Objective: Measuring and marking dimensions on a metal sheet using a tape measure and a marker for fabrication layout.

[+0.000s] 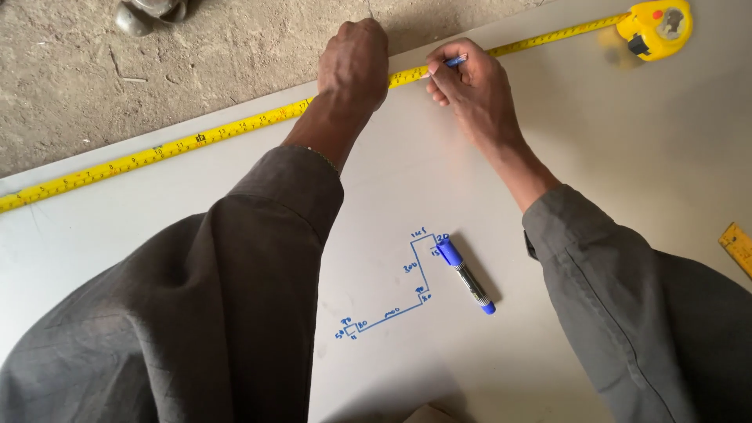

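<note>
The yellow tape measure (196, 139) is lying along the white sheet's (611, 149) far edge. The left hand (354, 64) is pressing it down, fist closed; the right hand (470, 88) is pinching a blue pen (455, 60) at the blade. If the pressing hand is easing, the tape is likely sliding, misplacing the mark.

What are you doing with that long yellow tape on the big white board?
A person leans over a white sheet with a yellow tape measure stretched along its far edge. The left hand presses the tape down. The right hand holds a blue pen with its tip at the tape. The tape's yellow case lies at the far right. A blue marker rests beside a small blue sketch.
</note>
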